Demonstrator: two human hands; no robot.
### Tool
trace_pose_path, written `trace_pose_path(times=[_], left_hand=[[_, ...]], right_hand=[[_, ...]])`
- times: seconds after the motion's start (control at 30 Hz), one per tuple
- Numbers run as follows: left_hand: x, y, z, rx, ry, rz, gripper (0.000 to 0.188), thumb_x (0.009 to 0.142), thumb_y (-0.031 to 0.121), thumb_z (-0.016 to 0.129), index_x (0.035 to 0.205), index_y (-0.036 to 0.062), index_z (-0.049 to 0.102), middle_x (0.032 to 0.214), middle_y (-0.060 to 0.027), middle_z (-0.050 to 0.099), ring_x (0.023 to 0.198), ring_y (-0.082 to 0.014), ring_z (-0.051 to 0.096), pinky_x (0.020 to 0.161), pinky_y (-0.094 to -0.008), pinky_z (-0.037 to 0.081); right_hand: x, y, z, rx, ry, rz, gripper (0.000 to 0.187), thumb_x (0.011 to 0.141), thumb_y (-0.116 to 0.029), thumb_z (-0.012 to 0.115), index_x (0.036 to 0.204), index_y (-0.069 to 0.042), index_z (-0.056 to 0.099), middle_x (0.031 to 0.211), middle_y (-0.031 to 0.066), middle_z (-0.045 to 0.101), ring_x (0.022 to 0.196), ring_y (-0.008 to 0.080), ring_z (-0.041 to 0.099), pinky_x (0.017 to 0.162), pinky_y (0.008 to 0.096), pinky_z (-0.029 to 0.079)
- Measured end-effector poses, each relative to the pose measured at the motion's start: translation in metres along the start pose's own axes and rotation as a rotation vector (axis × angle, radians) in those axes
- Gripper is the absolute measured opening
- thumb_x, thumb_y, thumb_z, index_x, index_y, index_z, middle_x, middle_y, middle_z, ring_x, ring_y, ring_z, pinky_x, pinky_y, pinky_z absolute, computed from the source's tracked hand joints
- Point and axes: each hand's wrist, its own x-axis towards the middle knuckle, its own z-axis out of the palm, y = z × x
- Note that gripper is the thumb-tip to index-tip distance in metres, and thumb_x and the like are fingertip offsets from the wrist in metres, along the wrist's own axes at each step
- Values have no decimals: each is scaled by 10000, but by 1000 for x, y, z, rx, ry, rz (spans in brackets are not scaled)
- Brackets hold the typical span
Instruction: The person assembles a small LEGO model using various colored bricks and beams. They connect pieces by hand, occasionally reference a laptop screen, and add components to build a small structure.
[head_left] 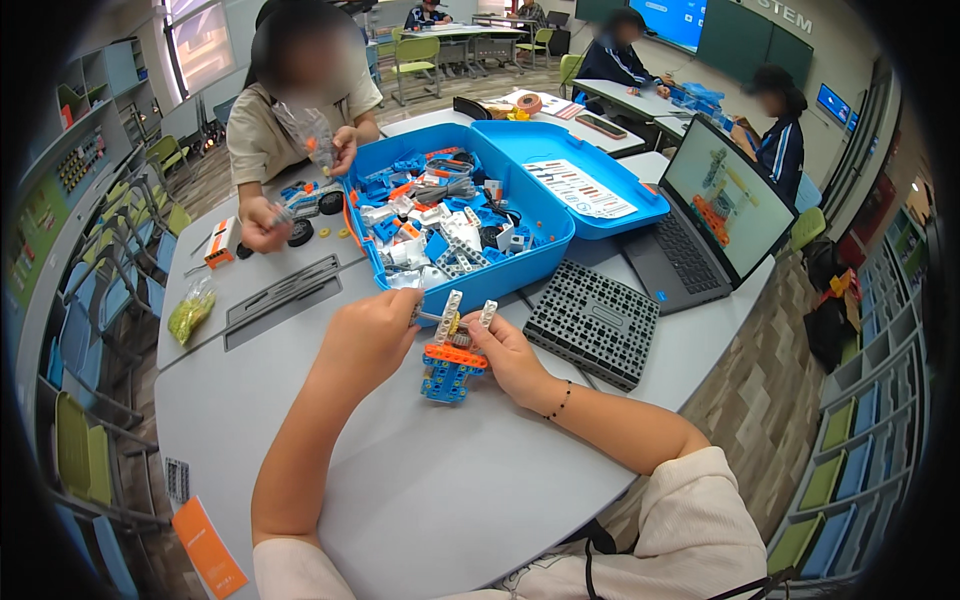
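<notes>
Head: brick asm. (455,358) in L/R fingers (492,345), printed sheet (580,190) on lid (540,140)

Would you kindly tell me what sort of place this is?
Likely a classroom for building kits: a blue box of plastic building pieces, a dark green board on the far wall, and rows of blue and green chairs.

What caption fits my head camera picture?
Fingers hold a blue, orange and white model near an open blue box of pieces.
</notes>
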Motion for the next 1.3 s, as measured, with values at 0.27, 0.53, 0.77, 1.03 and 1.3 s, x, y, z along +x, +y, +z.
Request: trace_pose_path(times=[0.27, 0.53, 0.77, 1.03, 1.3], left_hand=[[-1, 6, 1, -113, 22, -24, 308, 754, 48, 659, 1051, 20, 582, 868, -151, 652, 769, -288, 645, 645, -356, 503], [-1, 14, 5, -97, 81, -63, 236, 774, 25, 615, 1006, -8, 591, 855, -168, 645, 756, -312, 636, 654, -366, 504], [-4, 21, 18, 9, 156, -72, 233, 781, 29, 574, 1004, -41, 572, 835, -184, 621, 728, -348, 613, 647, -408, 497], [-3, 25, 21, -90, 173, -162, 216, 795, 15, 576, 997, -59, 567, 842, -194, 617, 725, -340, 618, 638, -397, 494], [-4, 29, 20, 15, 180, -99, 201, 801, 12, 570, 985, -69, 566, 853, -189, 612, 724, -331, 617, 636, -383, 495]], right_hand=[[1, 3, -3, -119, 21, -78, 249, 977, -294, 462, 1032, -61, 528, 895, -18, 525, 807, 36, 456, 744, 203, 410], [1, 9, 0, -119, 62, -131, 214, 972, -278, 480, 994, -71, 526, 829, -33, 526, 708, 16, 431, 623, 193, 384], [-2, 10, 7, -6, 84, -130, 236, 977, -286, 464, 1000, -58, 520, 876, -23, 531, 787, 30, 469, 754, 212, 440], [-2, 14, 1, -153, 84, -129, 207, 974, -271, 467, 982, -70, 512, 824, -18, 527, 741, 44, 454, 675, 217, 409], [-2, 15, 1, -212, 69, -146, 204, 970, -273, 474, 973, -73, 511, 806, -22, 517, 718, 48, 437, 663, 220, 402]])
